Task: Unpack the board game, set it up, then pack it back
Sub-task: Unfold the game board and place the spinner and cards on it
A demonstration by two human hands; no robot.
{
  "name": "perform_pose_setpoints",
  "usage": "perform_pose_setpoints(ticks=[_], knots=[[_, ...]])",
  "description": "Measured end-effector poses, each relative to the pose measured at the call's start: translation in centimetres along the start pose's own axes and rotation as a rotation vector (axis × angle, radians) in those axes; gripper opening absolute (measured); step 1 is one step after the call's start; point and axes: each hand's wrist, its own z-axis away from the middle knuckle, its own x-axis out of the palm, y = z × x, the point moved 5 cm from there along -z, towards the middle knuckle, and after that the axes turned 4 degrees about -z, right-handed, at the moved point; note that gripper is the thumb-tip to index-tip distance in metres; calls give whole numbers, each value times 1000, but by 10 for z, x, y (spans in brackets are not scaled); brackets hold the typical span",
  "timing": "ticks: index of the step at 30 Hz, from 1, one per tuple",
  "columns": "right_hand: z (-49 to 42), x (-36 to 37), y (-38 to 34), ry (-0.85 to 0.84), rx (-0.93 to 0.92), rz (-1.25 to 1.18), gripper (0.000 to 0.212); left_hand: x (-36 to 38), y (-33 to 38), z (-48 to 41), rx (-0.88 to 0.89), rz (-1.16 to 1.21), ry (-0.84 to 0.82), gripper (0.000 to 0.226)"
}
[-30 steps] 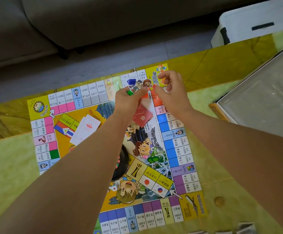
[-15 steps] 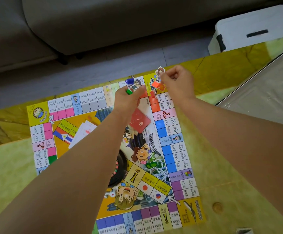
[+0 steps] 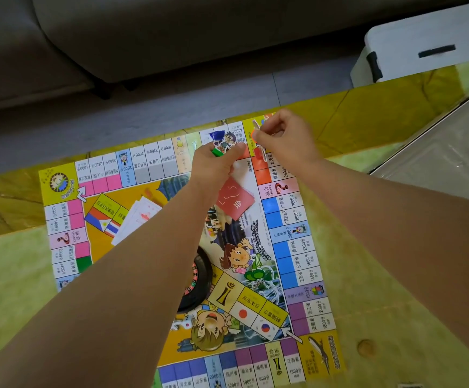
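Setup looks like the step in hand: the board [image 3: 155, 166] lies unfolded and flat on the table [image 3: 395, 275], and both hands work at its far right corner. The left hand [image 3: 213, 166] grips a bunch of figures [image 3: 226, 141], flat cardboard cut-outs of cartoon characters slotted into small plastic feet, one green and one blue. The right hand [image 3: 286, 135] pinches a single figure [image 3: 257, 133] with an orange foot, just over the yellow corner square. The next move probably calls for standing that figure upright on the corner; being thin card on a narrow foot, it likely tips easily and wants a level, gentle release. The board is glossy printed paper or thin card, square, with creases showing. Red cards [image 3: 234, 201] lie in a small stack towards its far right, white cards [image 3: 141, 217] fan out loosely towards the left, and a round black spinner [image 3: 197, 284] sits mid-board, partly hidden by the left forearm. The table looks smooth, marbled in green and yellow.
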Motion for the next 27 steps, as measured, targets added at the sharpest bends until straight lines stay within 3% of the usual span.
perform_pose_setpoints(ticks=[13, 19, 24, 27], knots=[[6, -2, 0, 2, 74, -12, 13, 3, 10, 9, 3, 51, -41, 16], [6, -3, 4, 19, 90, -16, 23, 0, 8, 9, 59, 15, -7, 18], [10, -15, -10, 99, -31, -43, 19, 3, 19, 11, 163, 13, -53, 17], [13, -17, -24, 36, -80, -77, 13, 14, 31, 20, 192, -7, -130, 14]])
